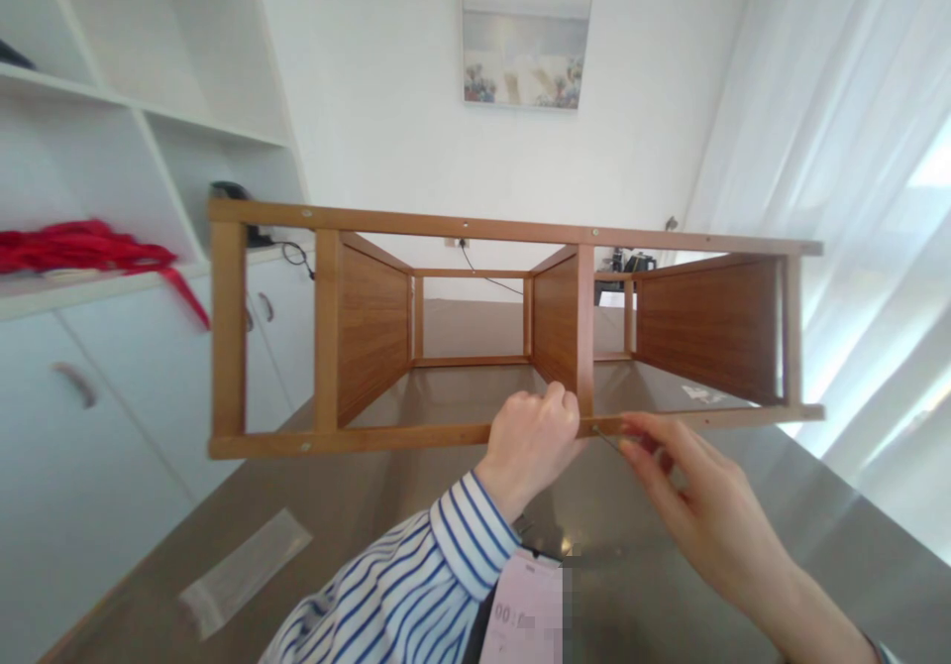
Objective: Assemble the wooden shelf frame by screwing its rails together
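1. A wooden rack is lying on its side on the brown tabletop. Its open side is facing the person, so we are looking through its three boxes.
2. The left hand, coming out of a blue and white striped sleeve, is holding the bottom front bar of the rack. It is gripping right where a standing post is meeting the bar.
3. The left fingers are curling tight around that bar.
4. The right hand is reaching in just beside the left hand.
5. The right fingers are pinching a thin metal stick. Its tip is pointing at the bar near the post, but it is too small to tell if it is touching the wood.
6. A see-through plastic bag is lying flat on the tabletop, well to the left of the hands.
7. A pink card is hanging near the person's chest.
8. Something red is lying on top of the white cupboards on the left.
9. A picture is hanging on the back wall, and a white curtain is hanging on the right.
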`<state>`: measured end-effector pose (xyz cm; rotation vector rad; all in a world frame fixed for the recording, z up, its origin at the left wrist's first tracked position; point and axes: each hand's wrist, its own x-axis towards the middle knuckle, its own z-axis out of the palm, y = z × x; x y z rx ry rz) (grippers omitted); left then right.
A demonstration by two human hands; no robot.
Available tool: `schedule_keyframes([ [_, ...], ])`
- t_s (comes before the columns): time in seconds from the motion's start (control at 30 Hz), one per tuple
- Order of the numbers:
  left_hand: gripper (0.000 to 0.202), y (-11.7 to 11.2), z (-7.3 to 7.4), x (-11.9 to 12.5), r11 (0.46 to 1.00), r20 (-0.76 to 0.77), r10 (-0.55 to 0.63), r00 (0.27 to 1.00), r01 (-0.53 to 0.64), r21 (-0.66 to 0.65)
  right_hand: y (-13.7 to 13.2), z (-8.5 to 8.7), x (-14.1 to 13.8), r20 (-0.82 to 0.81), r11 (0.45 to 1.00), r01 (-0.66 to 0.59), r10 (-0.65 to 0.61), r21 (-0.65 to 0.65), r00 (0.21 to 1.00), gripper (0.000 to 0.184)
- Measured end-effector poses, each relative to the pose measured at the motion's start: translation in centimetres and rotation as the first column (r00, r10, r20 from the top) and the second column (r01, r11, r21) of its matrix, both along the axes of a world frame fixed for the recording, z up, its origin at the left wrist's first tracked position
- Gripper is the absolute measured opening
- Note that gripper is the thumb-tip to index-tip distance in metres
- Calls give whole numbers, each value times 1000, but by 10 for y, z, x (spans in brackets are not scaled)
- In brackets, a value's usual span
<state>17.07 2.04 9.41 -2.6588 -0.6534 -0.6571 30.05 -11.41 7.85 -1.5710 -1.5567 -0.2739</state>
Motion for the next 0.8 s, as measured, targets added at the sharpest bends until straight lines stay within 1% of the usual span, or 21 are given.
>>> schedule_keyframes([
  [0.03,26,0,0,0,1000,2,2,1000,-2,1,-2,2,4,183,999,-15,9,35,983,22],
  [0.1,26,0,0,0,1000,4,2,1000,-2,2,-7,6,11,471,997,-55,20,59,882,22],
  [0.17,25,0,0,0,1000,2,0,1000,0,3,-11,11,15,646,998,-48,5,49,764,25],
  [0.23,25,0,0,0,1000,0,-2,1000,2,3,-14,17,16,745,998,-32,-15,49,667,27],
  [0.3,25,0,0,0,1000,0,-2,1000,2,2,-15,23,14,798,997,-44,-24,63,602,27],
  [0.37,24,0,0,0,1000,-2,5,1000,-5,-6,-15,25,11,814,996,-60,-22,70,581,27],
  [0.4,24,0,0,0,1000,-4,9,1000,-9,-13,-14,25,10,807,996,-61,-14,61,591,27],
  [0.43,23,0,0,-1,1000,-6,11,1000,-12,-21,-13,23,8,785,997,-59,-1,48,620,27],
  [0.47,23,0,0,-1,1000,-7,12,1000,-12,-29,-12,21,6,743,998,-56,13,33,670,27],
  [0.53,24,0,1,-1,999,-5,6,1000,-6,-38,-8,14,1,579,999,-43,29,10,815,27],
  [0.6,25,0,1,-1,999,-3,0,1000,0,-44,-4,8,-6,298,1000,3,0,-10,955,24],
  [0.63,25,0,1,-1,999,-5,-1,1000,0,-49,-2,5,-11,125,999,27,-22,-37,992,22],
  [0.67,26,0,1,-1,999,-9,1,1000,-1,-54,1,3,-16,-52,997,34,-38,-74,998,21],
  [0.7,27,0,0,-1,998,-12,3,1000,-4,-57,3,2,-20,-218,994,17,-41,-108,975,20],
  [0.77,29,0,0,-1,999,-15,5,1000,-6,-53,8,1,-27,-466,990,-59,-8,-129,885,22],
  [0.8,29,0,0,-1,999,-15,4,1000,-5,-46,9,1,-29,-540,989,-94,16,-117,842,24],
])
